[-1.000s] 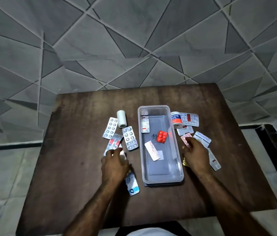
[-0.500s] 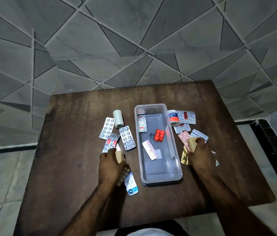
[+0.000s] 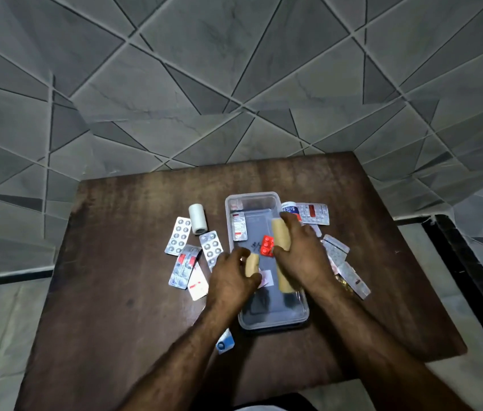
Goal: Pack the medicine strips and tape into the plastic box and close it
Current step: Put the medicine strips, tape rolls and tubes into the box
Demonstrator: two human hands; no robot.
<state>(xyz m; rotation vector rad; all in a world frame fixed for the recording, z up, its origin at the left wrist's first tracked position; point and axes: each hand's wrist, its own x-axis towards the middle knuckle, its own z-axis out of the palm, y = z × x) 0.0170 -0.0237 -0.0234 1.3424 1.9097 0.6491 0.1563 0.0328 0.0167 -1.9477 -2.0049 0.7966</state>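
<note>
Packing step, mid-way: on the left of the table (image 3: pixel 115 292) the white tape roll (image 3: pixel 197 218) and several silver strips (image 3: pixel 178 235) lie outside, not yet packed. The left hand (image 3: pixel 231 280) pinches a short beige strip (image 3: pixel 252 264) over the near half of the open plastic box (image 3: pixel 273 324), while the right hand (image 3: pixel 302 256) curls around a long beige strip (image 3: pixel 281 238) above the box's right side; both are probably blister strips, but blur hides detail. Next move: release both flat inside beside the red strip (image 3: pixel 267 246), then fetch the labelled tape roll (image 3: pixel 289 208) and right-side strips (image 3: pixel 313 213).
</note>
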